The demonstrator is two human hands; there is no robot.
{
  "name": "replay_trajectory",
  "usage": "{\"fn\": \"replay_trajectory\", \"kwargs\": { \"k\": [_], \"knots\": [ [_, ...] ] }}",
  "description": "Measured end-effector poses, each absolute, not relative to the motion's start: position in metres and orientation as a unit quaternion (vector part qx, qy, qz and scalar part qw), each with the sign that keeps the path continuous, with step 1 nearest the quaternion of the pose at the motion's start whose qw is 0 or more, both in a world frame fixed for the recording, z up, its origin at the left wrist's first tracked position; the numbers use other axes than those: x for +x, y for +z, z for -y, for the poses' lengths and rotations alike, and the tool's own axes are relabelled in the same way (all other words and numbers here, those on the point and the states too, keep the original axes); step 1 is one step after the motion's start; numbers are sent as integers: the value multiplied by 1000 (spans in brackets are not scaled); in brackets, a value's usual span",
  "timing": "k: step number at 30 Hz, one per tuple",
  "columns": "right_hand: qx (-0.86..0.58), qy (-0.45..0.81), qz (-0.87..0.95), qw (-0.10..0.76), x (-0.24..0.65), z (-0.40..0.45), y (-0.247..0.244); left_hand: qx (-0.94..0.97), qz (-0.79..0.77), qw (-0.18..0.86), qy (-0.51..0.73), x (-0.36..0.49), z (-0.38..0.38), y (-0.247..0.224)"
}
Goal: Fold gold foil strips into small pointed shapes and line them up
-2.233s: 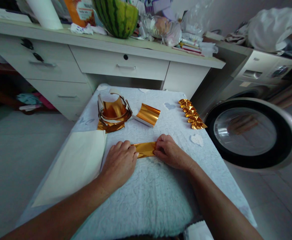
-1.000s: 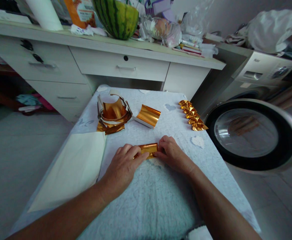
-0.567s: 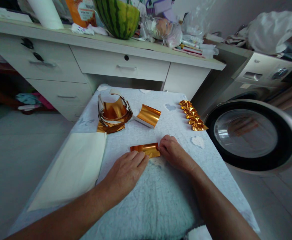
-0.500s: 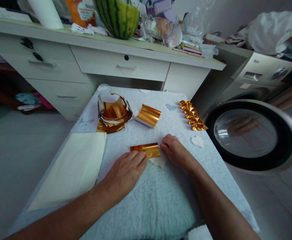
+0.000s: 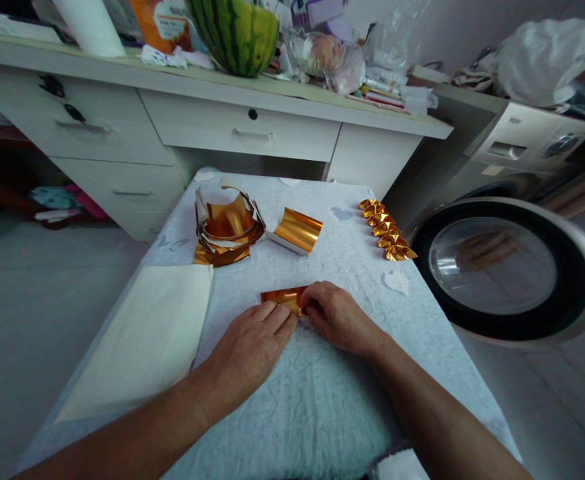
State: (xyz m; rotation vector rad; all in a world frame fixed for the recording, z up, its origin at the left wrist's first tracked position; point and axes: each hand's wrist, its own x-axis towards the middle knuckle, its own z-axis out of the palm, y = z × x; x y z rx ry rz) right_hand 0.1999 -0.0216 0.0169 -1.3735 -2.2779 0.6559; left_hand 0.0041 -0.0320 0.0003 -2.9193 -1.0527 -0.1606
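Observation:
A strip of folded gold foil paper point(image 5: 281, 297) lies on the cloth-covered table in front of me. My left hand point(image 5: 257, 333) is closed at its near edge, fingers pressed together and holding it against the cloth. At the strip's right end, my right hand point(image 5: 339, 317) is closed with thumb and fingers on the foil, hiding that end. Beyond the hands sits a curled gold sheet point(image 5: 299, 230) with a white underside. To its left stands a curled stack of gold foil sheets point(image 5: 229, 223). A row of folded gold foil pieces point(image 5: 385, 230) lies at the far right.
A cream-coloured sheet point(image 5: 142, 333) lies along the table's left side. Behind the table stands a white drawer desk point(image 5: 252, 130) bearing a cut watermelon point(image 5: 235, 33) and plastic bags. On the right, a washing machine's round door point(image 5: 509, 270) hangs open beside the table edge.
My right hand has moved left from beside the foil strip onto its right end. The left hand stays where it was on the strip.

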Motion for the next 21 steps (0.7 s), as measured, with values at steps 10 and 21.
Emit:
{"fn": "replay_trajectory", "kwargs": {
  "k": [10,21],
  "knots": [
    [-579,148,792,127,180,23,12,-917,390,77,-11,1,49,4],
    [-636,71,763,87,162,28,10,-908,391,149,-15,2,59,5]
  ]
}}
